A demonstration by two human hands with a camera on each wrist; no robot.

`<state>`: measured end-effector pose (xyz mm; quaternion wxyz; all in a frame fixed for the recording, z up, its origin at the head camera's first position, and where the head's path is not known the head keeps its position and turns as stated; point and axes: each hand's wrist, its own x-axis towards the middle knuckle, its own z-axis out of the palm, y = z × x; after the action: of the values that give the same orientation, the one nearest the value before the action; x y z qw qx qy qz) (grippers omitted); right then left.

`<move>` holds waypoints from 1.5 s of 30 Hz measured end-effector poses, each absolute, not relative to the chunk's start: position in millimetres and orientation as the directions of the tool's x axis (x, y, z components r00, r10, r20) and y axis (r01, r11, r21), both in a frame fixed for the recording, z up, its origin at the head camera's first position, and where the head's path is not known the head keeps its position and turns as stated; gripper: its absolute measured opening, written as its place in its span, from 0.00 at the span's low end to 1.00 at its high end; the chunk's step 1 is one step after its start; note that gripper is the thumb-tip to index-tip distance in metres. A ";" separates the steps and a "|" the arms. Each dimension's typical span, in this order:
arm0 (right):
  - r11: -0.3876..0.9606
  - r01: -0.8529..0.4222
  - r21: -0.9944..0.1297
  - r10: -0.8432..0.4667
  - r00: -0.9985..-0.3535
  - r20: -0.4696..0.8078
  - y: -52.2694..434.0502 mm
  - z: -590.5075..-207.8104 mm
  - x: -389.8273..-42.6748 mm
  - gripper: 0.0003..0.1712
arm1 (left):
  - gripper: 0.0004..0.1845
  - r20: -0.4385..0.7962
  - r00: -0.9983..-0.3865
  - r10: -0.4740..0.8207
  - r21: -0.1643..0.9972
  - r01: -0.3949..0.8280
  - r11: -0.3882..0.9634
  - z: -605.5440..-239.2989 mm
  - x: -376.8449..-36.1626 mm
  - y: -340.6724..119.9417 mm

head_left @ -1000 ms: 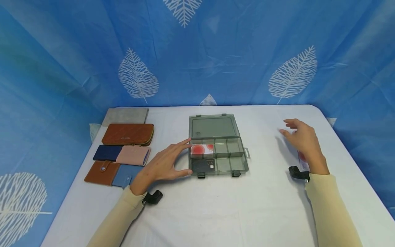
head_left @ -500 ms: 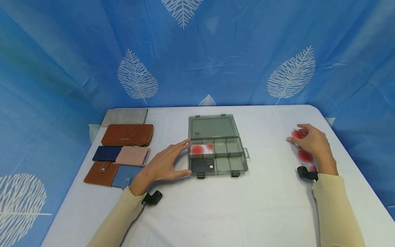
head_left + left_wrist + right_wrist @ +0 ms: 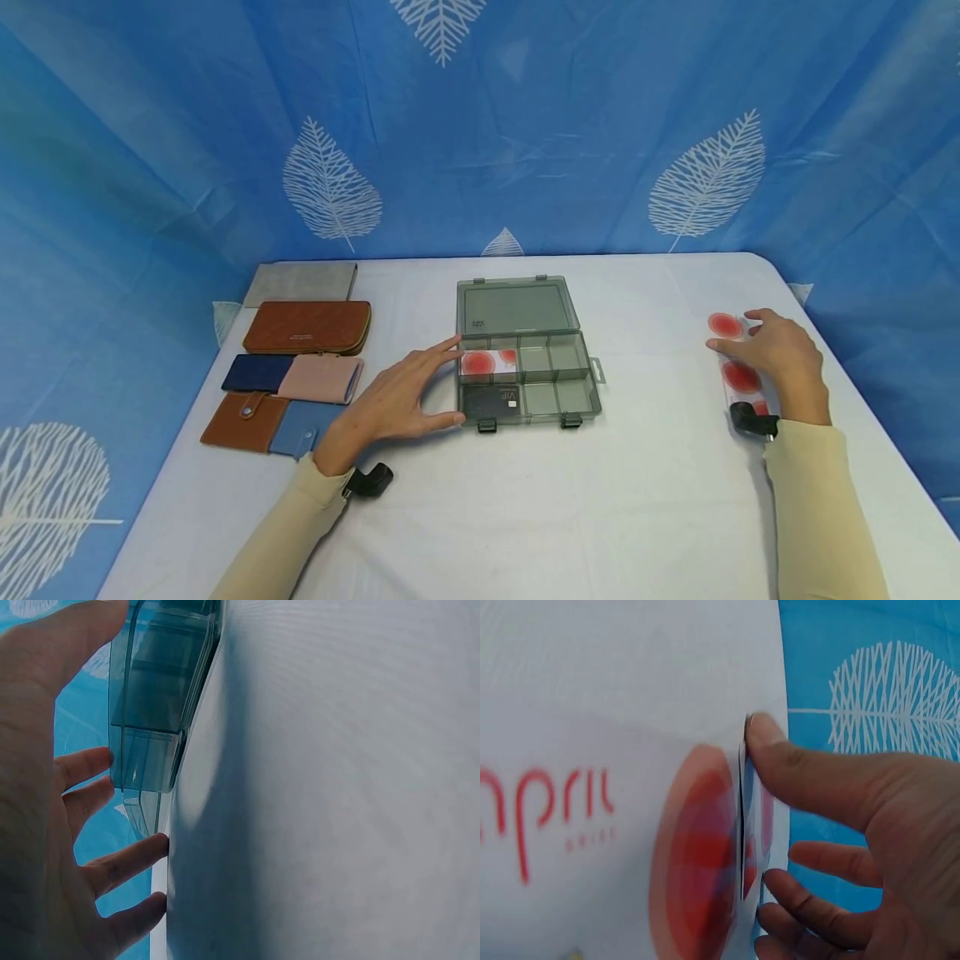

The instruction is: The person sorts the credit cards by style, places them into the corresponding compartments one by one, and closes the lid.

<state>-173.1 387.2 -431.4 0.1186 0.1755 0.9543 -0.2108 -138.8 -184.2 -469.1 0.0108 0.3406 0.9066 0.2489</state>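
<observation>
Right of the organizer box, the right hand pinches thin, light, probably slippery cards by the edge; the left hand rests with straight fingers at the box's left side.

The right hand covers part of the white cards with red circles, so their count is unclear. The right wrist view blurs the red lettering. The left wrist view crops the smoky clear plastic compartment box at its top edge.
</observation>
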 end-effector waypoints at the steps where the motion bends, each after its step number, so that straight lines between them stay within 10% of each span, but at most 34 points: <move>1: 0.844 0.393 -0.366 0.287 -0.906 -0.311 386.8 -431.0 -173.9 0.66 | 0.53 0.149 -0.768 0.623 0.460 0.611 0.644 -469.0 -138.8 -184.4; 27: 0.815 0.263 -0.517 0.177 -0.961 -0.210 377.7 -443.0 -178.9 0.40 | 0.52 0.135 -0.778 0.613 0.463 0.597 0.655 -471.3 -134.9 -185.1; 45: 0.798 -0.055 -0.600 -0.038 -0.998 0.040 316.6 -419.1 -182.3 0.22 | 0.52 0.151 -0.771 0.619 0.456 0.610 0.648 -471.2 -135.9 -182.8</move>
<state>-182.3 316.6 -419.1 -0.0132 -0.0245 0.9482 -0.3165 -135.9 -182.8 -471.2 0.0093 0.3385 0.9078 0.2475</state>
